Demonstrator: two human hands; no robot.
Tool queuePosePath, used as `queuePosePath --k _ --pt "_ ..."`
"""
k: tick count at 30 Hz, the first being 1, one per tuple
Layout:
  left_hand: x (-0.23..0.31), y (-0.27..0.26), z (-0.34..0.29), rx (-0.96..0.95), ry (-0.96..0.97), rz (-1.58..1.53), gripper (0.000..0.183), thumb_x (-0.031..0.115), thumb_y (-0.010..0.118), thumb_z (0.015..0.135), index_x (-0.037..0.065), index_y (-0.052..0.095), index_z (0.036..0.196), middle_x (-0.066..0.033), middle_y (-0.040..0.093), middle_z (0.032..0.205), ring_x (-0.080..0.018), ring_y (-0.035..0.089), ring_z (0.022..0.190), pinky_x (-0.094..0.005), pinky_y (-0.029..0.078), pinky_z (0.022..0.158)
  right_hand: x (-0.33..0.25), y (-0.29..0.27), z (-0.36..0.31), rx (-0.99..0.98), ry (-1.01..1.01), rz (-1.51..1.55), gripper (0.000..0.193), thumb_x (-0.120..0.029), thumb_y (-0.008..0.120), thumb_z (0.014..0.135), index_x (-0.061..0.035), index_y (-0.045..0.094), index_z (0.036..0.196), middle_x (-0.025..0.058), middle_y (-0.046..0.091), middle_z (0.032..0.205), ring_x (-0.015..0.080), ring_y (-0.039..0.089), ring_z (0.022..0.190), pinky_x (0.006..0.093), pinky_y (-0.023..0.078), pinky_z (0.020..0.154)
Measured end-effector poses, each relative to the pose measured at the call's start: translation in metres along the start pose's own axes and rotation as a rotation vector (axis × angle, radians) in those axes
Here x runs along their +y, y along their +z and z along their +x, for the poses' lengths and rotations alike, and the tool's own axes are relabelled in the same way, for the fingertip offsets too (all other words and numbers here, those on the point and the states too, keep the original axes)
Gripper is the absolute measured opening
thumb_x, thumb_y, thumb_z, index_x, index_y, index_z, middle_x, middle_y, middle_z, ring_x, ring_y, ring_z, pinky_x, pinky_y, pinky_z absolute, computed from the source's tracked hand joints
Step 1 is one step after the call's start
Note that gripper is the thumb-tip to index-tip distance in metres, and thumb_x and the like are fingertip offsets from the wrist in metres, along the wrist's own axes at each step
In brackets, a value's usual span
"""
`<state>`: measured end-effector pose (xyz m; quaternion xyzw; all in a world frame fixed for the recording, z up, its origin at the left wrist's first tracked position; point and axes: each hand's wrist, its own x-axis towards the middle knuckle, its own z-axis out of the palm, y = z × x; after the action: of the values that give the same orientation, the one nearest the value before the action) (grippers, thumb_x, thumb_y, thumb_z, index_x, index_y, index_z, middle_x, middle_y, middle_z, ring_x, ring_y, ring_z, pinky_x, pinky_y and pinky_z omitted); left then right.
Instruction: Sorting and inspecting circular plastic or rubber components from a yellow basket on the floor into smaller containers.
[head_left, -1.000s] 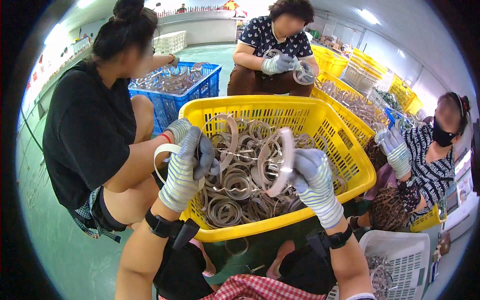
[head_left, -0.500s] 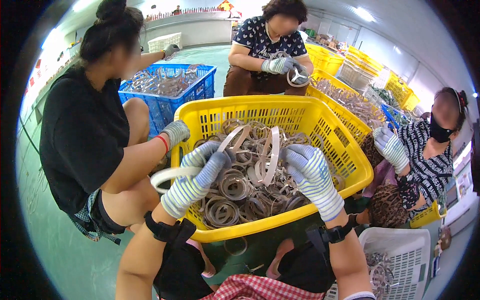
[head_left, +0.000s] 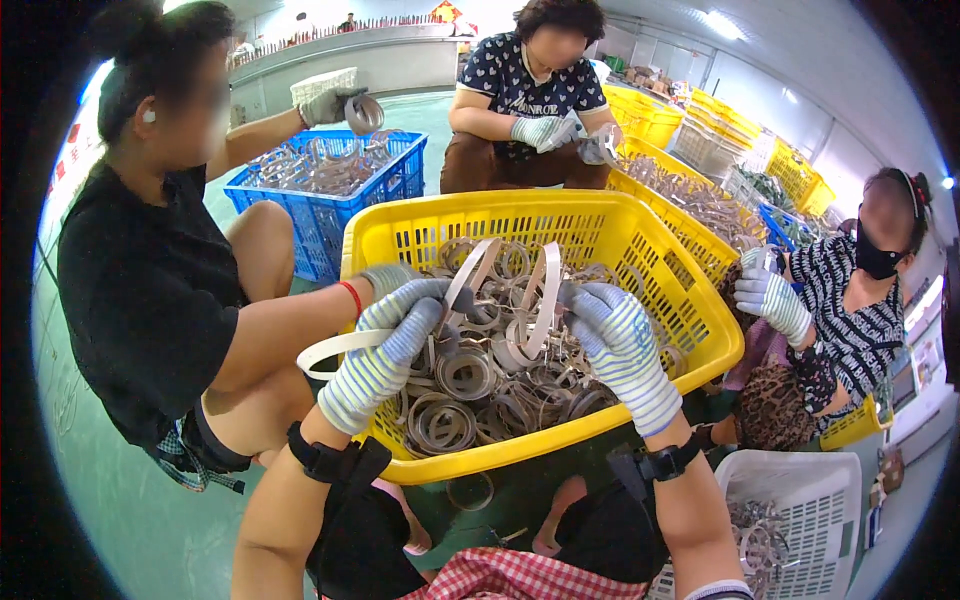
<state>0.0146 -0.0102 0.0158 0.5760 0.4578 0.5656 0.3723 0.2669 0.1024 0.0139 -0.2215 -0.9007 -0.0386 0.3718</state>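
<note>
My left hand (head_left: 385, 345), in a striped glove with grey fingertips, is closed on a flat, pale curved strip (head_left: 340, 346). One looped end sticks out left of the hand, and another pale band rises beside its fingertips. My right hand (head_left: 622, 350), gloved alike, pinches the edge of a pale looped band (head_left: 548, 300); its fingertips are partly hidden. Both hands hover over a yellow slotted basket (head_left: 480, 462) heaped with thin metal rings and bands (head_left: 468, 375). A co-worker's gloved hand (head_left: 385, 280) reaches into the basket beside my left hand, its fingers hidden.
A co-worker sits close on the left, near a blue crate (head_left: 330, 225) of metal bands. Two others sit opposite and at right, by another yellow basket (head_left: 690, 235) of bands. A white crate (head_left: 810, 500) stands by my right knee.
The left co-worker's near hand has moved from the basket's rim into it, and the other hand now lifts a ring over the blue crate. My hands have barely moved.
</note>
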Motion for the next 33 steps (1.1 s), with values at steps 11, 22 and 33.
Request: queuePosePath --k 11,22,33 --pt "0.008 0.005 -0.005 -0.021 0.327 0.068 0.033 0.032 0.046 0.096 0.005 0.056 0.112 -0.0033 0.059 0.094 -0.0061 0.052 0.064 -0.0190 0.043 0.059 0.035 -0.001 -0.010 0.035 0.272 0.161 0.028 -0.007 0.061 0.077 -0.0035 0.064 0.105 0.0160 0.062 0.100 0.0337 0.060 0.090 0.0400 0.048 0.082" --pt "-0.007 -0.008 0.009 0.076 -0.069 -0.393 0.032 0.028 0.054 0.093 0.003 0.059 0.111 0.0029 0.053 0.081 -0.0044 0.045 0.073 -0.0189 0.038 0.068 0.009 -0.009 -0.005 0.350 0.219 0.254 0.024 -0.010 0.060 0.084 -0.0026 0.057 0.106 0.0129 0.059 0.093 0.0258 0.057 0.086 0.0341 0.047 0.074" --pt "-0.008 -0.010 0.012 0.198 0.119 -0.476 0.031 0.015 0.053 0.093 0.000 0.056 0.119 -0.0002 0.059 0.087 -0.0049 0.052 0.078 -0.0188 0.042 0.076 -0.004 0.007 -0.001 0.046 -0.129 0.018 0.029 -0.012 0.063 0.070 -0.0100 0.061 0.099 0.0083 0.061 0.096 0.0282 0.057 0.089 0.0405 0.044 0.080"
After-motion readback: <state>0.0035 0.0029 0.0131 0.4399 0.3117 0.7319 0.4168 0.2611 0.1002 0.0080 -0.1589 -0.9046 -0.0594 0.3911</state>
